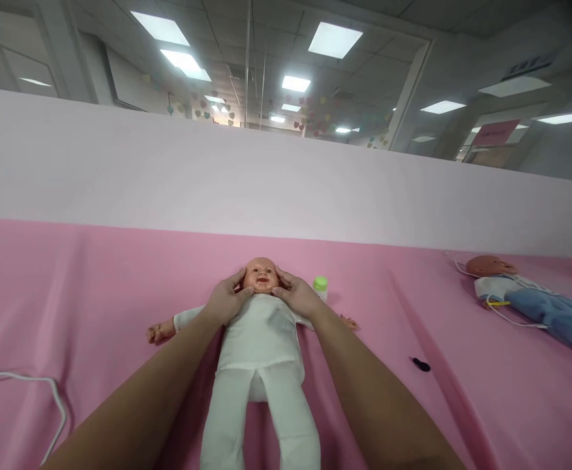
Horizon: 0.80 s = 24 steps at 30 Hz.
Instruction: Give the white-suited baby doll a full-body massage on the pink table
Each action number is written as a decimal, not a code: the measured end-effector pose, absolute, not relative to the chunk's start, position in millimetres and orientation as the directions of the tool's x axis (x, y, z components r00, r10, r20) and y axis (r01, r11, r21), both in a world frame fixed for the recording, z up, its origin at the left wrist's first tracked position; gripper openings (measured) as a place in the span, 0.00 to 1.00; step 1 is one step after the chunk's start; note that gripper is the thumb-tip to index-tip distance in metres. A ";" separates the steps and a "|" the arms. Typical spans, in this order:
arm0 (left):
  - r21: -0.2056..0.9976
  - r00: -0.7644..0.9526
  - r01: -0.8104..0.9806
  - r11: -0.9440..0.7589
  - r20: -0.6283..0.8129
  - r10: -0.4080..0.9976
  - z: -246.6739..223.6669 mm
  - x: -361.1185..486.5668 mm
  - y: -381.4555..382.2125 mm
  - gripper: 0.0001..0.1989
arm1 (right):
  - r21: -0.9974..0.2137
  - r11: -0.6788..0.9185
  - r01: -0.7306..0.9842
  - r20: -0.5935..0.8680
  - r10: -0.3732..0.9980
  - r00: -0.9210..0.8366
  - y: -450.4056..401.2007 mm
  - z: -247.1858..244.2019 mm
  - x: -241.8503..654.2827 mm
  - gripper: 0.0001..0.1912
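A baby doll [261, 339] with a white cloth body lies on its back on a pink sheet, its smiling face up and both arms spread out. My left hand [227, 298] is at the left side of the doll's head, the fingers wrapped round it and the thumb by the cheek. Against the right side of the head, my right hand [296, 294] holds it in the same way. Just right of my right hand stands a small bottle with a green cap [320, 284], partly hidden.
The pink sheet [119, 274] meets a low white wall [286, 189] with glass above. A second doll in blue clothes [550, 310] lies at the far right with a white cord. A small black object [421, 364] lies right of my forearm. A white cable [53, 391] curves at the lower left.
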<state>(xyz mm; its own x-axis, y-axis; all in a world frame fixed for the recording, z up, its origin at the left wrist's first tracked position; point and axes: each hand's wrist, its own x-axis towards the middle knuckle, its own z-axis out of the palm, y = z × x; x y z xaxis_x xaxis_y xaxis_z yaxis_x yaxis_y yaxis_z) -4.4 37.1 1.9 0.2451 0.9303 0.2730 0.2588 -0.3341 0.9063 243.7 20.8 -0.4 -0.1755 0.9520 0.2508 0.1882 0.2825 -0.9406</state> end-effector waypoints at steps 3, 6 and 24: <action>0.916 0.262 0.250 -0.314 0.248 0.933 3.9 -7.4 38.1 0.44 | -0.929 0.289 0.232 0.251 0.951 -0.178 18.2 4.6 246.9 0.36; 0.921 0.252 0.252 -0.298 0.235 0.939 4.4 -5.3 37.0 0.42 | -0.939 0.273 0.211 0.245 0.958 -0.149 14.1 7.4 241.7 0.40; 0.879 0.172 0.354 -0.318 0.273 0.946 -3.2 3.2 37.0 0.36 | -0.913 0.320 0.252 0.310 0.947 -0.080 12.3 4.0 235.2 0.30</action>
<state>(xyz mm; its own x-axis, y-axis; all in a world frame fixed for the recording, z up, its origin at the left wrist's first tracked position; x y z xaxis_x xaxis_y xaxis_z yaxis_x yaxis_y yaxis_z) 3.2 37.0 -3.2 0.1717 0.9464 0.2734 0.3542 -0.3183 0.8794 235.2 12.3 4.0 -0.0797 0.9473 0.3102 0.2518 0.3203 -0.9133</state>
